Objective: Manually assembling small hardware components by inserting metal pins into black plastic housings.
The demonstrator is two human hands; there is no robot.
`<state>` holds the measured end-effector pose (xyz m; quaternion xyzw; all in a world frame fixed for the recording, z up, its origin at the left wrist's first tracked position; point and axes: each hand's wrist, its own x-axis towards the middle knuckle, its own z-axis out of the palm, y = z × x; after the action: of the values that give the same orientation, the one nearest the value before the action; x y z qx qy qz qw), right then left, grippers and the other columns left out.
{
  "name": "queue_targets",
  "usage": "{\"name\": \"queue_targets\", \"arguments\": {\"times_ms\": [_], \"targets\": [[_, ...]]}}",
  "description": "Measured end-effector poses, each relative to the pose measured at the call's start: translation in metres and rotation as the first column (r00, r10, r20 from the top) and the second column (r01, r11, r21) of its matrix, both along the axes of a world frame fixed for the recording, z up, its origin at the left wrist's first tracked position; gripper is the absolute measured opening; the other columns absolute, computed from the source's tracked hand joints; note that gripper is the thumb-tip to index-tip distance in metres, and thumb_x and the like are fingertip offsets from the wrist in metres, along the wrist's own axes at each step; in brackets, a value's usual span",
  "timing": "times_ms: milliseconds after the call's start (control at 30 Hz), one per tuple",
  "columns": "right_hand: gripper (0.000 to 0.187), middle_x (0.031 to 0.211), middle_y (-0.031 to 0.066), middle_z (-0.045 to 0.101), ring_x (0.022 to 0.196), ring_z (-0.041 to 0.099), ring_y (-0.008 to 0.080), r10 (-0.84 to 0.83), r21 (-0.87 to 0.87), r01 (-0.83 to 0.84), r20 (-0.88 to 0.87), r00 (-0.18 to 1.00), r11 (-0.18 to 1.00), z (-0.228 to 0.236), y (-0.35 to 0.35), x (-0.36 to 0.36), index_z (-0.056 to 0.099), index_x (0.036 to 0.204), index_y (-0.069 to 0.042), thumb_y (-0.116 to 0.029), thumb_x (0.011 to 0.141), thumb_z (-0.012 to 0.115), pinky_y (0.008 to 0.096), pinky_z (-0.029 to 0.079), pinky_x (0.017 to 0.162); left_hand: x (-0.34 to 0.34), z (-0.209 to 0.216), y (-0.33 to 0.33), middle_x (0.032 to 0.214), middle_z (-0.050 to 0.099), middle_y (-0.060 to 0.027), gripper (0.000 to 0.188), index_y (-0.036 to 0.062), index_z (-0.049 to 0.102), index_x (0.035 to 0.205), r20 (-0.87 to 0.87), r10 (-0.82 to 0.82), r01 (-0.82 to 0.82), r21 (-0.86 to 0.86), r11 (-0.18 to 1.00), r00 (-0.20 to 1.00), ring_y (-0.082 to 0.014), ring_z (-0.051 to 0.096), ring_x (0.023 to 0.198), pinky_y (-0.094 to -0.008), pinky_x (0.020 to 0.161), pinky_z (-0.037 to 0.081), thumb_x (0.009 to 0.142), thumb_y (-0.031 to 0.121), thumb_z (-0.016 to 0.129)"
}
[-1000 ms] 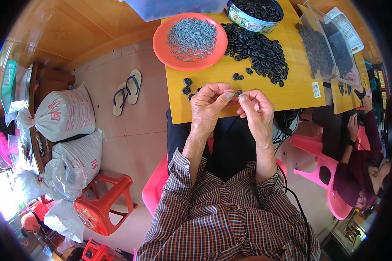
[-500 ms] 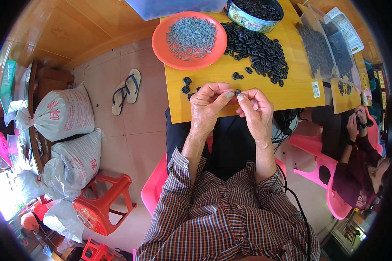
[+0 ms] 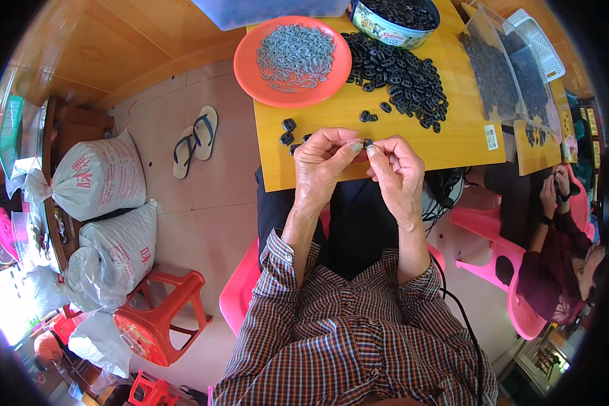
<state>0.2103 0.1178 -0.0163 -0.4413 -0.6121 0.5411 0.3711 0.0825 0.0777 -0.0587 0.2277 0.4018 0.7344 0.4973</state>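
Just above the table's near edge, a small black plastic piece (image 3: pixel 367 143) sits between the fingertips of both hands. My left hand (image 3: pixel 323 162) is closed in a pinch at one side of it, and my right hand (image 3: pixel 400 174) pinches it from the other. Fingers cover most of the piece. Beyond them spreads a pile of black oval pieces with holes (image 3: pixel 413 84). An orange plate (image 3: pixel 245 81) bears many thin grey metal pieces (image 3: pixel 295 54), too small to name. Several black pieces (image 3: pixel 288 125) lie near my left hand.
A round tin (image 3: pixel 392 35) of black parts stands at the back of the yellow table (image 3: pixel 474 150). Clear bins (image 3: pixel 487 68) with dark parts are on the right. A co-worker (image 3: pixel 555 264) sits there on a pink chair. White sacks (image 3: pixel 105 172) and a red stool (image 3: pixel 159 318) stand left.
Both hands stay almost in place with the small black piece between them. It shows slightly differently at the fingertips. The table and plate appear shifted very slightly left.
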Motion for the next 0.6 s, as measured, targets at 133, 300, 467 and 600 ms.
{"name": "queue_targets", "arguments": {"times_ms": [133,300,467,600], "targets": [[0.005,0.074,-0.0005,0.057,0.059,0.053,0.0034,0.008,0.107,-0.015,0.066,0.998,0.994,-0.0025,0.0006,0.0021,0.058,0.088,0.0,-0.003,0.09,0.061,0.0179,0.044,0.054,-0.0006,0.0025,-0.0018,0.09,0.069,-0.0102,0.012,-0.0045,0.064,0.098,-0.04,-0.018,0.018,-0.004,1.0,0.999,-0.015,0.068,0.078,-0.0273,0.074,0.057,0.086,-0.007,0.063],[0.004,0.077,0.0008,0.057,0.058,0.051,0.0028,0.036,0.338,-0.083,0.143,0.989,0.938,0.0031,0.0025,0.0007,0.056,0.089,0.001,0.001,0.089,0.06,0.018,0.044,0.053,-0.0004,0.003,-0.0021,0.089,0.069,-0.0097,0.012,-0.0039,0.064,0.098,-0.047,-0.03,0.029,-0.026,0.999,0.998,-0.0148,0.068,0.077,-0.0271,0.073,0.057,0.086,-0.007,0.063],[0.005,0.078,0.0013,0.058,0.06,0.053,0.0033,0.048,0.224,-0.072,0.111,0.993,0.972,0.0023,-0.0003,-0.0016,0.056,0.089,0.002,0.0,0.09,0.06,0.0188,0.048,0.056,-0.0005,0.0027,-0.0012,0.087,0.068,-0.0073,0.011,-0.0022,0.063,0.097,-0.059,0.009,-0.01,-0.019,1.0,0.998,-0.0131,0.067,0.077,-0.0251,0.073,0.055,0.087,-0.005,0.063],[0.005,0.083,0.0033,0.063,0.063,0.058,0.0053,0.02,0.091,-0.022,0.029,0.999,0.996,0.0062,-0.003,-0.0021,0.059,0.094,0.002,-0.001,0.09,0.061,0.0197,0.05,0.057,-0.0002,0.0037,-0.0022,0.085,0.067,-0.0057,0.009,-0.0011,0.062,0.096,-0.087,-0.012,0.006,-0.063,0.998,0.996,-0.0117,0.066,0.077,-0.0243,0.073,0.054,0.087,-0.003,0.063]]}}
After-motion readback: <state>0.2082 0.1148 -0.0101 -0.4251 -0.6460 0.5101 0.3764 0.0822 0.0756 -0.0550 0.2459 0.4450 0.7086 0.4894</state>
